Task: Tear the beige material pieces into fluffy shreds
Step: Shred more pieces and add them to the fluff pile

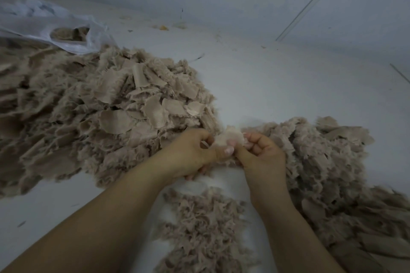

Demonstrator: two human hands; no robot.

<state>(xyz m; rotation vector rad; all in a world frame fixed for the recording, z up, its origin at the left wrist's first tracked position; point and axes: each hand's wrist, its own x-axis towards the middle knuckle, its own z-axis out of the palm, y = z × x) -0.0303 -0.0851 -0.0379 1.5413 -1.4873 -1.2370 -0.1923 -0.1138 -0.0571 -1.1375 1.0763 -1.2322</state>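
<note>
A small beige material piece [228,136] is held between both hands at the middle of the view. My left hand [193,155] pinches its left side with curled fingers. My right hand [261,157] pinches its right side, thumb toward the left hand. A big heap of beige pieces [99,113] with flat ribbed scraps and frayed edges spreads to the left. Another heap [328,173] lies to the right, behind and under my right hand. A smaller pile of fluffy shreds [204,224] lies between my forearms, close to me.
A white plastic bag [66,31] with beige material showing through its opening lies at the far left. The pale floor [277,77] runs to a wall at the back. Small crumbs and bits [163,27] lie near the wall.
</note>
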